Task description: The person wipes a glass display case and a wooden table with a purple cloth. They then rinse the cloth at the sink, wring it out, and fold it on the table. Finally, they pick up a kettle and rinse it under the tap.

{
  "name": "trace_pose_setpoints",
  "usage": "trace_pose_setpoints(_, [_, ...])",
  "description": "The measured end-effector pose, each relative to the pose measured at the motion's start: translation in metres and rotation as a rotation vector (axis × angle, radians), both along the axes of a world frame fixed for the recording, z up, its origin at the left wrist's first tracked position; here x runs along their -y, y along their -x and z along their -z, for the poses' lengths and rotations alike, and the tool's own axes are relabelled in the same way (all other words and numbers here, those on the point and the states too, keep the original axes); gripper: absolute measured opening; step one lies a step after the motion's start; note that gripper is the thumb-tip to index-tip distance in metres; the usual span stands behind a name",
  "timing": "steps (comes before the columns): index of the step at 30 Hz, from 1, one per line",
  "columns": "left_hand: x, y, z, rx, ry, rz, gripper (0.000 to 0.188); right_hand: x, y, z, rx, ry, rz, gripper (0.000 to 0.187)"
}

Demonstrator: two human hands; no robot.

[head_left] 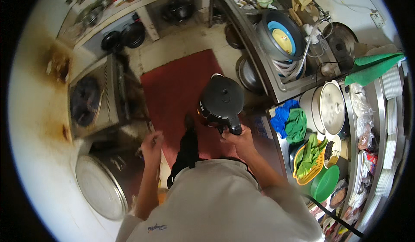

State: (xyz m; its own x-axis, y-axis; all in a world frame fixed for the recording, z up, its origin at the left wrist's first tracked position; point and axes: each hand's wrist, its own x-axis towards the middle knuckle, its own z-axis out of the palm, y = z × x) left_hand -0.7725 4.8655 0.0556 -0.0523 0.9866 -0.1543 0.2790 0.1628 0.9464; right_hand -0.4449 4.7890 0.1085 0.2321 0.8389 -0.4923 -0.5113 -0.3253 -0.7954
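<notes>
A black electric kettle (222, 96) with its lid closed hangs in front of me, over the red mat. Its handle is gripped by my right hand (242, 141), fingers wrapped round it. My left hand (152, 146) is raised at the left, apart from the kettle and slightly blurred. Its fingers are loosely curled, and I cannot tell whether anything is in them. Below that hand stands a dark pot or drum beside a large round metal lid (101, 188).
A stove (93, 97) stands at the left. On the right, a steel sink (287, 86) holds stacked basins. The counter beside it bears a lidded white pot (332, 108), a yellow basket (310, 164) of green leaves and a green bowl (325, 183). A red mat (177, 86) covers the floor.
</notes>
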Motion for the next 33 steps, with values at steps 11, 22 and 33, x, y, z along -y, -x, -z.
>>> trace_pose_setpoints(11, [-0.394, -0.288, -0.188, -0.398, -1.007, 0.958, 0.043, -0.287, -0.058, -0.057, 0.278, -0.052, 0.173, 0.030])
trace_pose_setpoints(22, [-0.624, -0.436, -0.182, -0.545, -0.793, 1.001, 0.051, -0.536, -0.191, -0.059, 0.450, -0.123, 0.159, 0.033])
trace_pose_setpoints(33, [-0.805, -0.601, -0.212, -0.082, -1.011, 1.191, 0.046, -0.702, -0.293, -0.063, 0.566, 0.118, 0.457, 0.028])
